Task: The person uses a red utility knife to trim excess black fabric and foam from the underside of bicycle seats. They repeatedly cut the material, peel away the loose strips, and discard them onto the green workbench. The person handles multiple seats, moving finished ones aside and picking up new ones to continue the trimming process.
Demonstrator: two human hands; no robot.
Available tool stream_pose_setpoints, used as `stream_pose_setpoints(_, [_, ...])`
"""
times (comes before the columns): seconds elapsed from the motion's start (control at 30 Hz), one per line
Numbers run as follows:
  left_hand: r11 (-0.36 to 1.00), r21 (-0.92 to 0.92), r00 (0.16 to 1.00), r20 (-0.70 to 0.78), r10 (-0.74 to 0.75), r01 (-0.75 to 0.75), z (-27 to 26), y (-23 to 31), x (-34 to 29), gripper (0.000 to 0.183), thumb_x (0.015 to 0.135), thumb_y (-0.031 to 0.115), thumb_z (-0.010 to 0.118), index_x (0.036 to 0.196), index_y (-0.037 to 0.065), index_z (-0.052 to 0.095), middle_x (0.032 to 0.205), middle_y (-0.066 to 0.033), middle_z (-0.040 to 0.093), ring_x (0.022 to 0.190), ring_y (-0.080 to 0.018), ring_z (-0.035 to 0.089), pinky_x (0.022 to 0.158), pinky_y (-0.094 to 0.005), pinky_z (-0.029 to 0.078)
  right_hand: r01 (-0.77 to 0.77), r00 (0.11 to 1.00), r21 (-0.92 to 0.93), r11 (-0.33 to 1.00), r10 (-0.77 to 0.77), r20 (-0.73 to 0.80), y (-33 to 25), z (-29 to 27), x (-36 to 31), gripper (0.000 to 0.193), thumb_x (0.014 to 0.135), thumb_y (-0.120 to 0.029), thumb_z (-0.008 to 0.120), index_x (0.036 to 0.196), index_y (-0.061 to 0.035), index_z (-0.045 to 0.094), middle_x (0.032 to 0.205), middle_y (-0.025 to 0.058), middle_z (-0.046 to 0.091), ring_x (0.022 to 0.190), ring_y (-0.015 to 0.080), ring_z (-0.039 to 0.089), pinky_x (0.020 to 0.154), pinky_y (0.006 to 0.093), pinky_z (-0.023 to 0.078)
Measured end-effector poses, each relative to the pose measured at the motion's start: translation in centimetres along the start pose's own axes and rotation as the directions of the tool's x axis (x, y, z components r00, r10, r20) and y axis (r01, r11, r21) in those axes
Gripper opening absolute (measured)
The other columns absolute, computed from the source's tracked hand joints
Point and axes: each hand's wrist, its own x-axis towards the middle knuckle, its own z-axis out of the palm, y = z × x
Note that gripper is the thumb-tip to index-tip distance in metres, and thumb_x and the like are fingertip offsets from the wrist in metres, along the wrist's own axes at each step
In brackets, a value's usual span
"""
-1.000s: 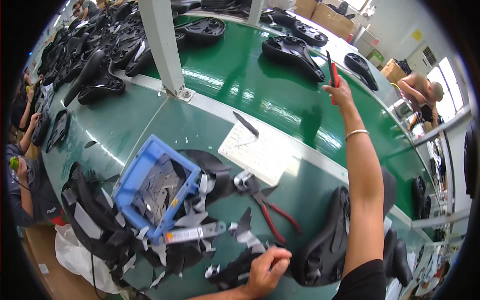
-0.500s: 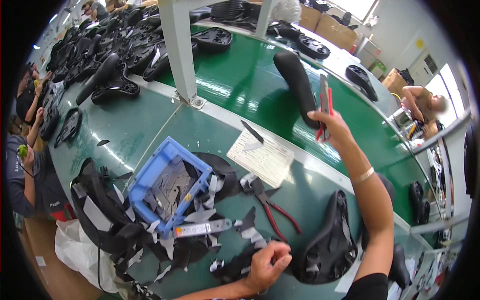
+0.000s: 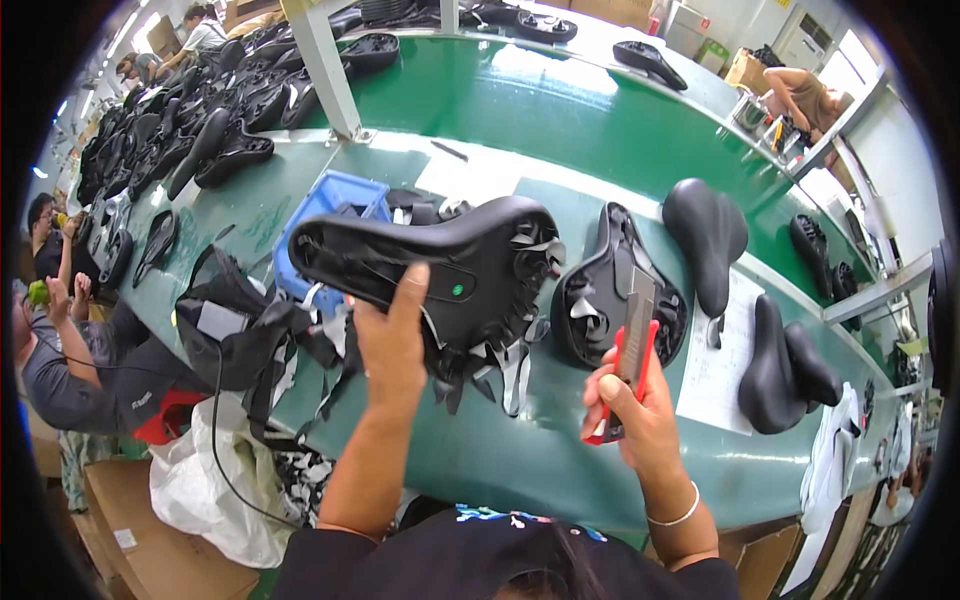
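Your left hand [image 3: 392, 340] has its fingers clenched around a black bicycle saddle [image 3: 430, 265], held above the counter's [image 3: 560, 440] near edge, in front of the blue bin [image 3: 325, 215]. Your right hand [image 3: 635, 410] grips a red-handled utility knife [image 3: 630, 360], blade end up, near the counter's near edge.

Long green workbench [image 3: 560, 110] runs from the near edge to the far end, with a white post [image 3: 322, 70] standing on it at far left. Cardboard boxes [image 3: 130, 540] and a white plastic bag [image 3: 215, 495] sit on the floor below the bench's near-left edge, more boxes [image 3: 745, 68] beyond its far-right corner. Bright daylight enters at upper right; another person [image 3: 805, 95] leans there, others sit along the left edge.
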Motion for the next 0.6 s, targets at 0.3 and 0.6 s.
stream_pose_setpoints(0.3, [0.731,0.443,0.726,0.222,-0.651,0.519,-5.7,-0.7,-0.3,0.054,0.079,0.032,0.066,0.118,-0.002,0.049,0.097,-0.0076,0.059,0.079,-0.0138,0.060,0.069,-0.0258,0.051,0.372,0.888,-0.792,0.484,-0.435,0.151,6.4,-4.8,-4.9,0.046,0.083,-0.006,0.064,0.127,-0.0064,0.053,0.077,0.0083,0.060,0.057,0.0187,0.056,0.050,0.0309,0.046])
stream_pose_setpoints(0.6, [0.709,0.664,0.633,0.448,-0.632,0.237,-0.4,0.8,1.7,0.043,0.077,0.023,0.062,0.111,-0.004,0.056,0.093,-0.0072,0.061,0.078,-0.0114,0.059,0.071,-0.0247,0.049,0.476,0.854,-0.873,-0.104,-0.183,0.487,2.9,-5.2,-2.4,0.061,0.080,-0.008,0.060,0.137,-0.0237,0.045,0.072,0.0082,0.048,0.053,0.0254,0.052,0.045,0.0380,0.042])
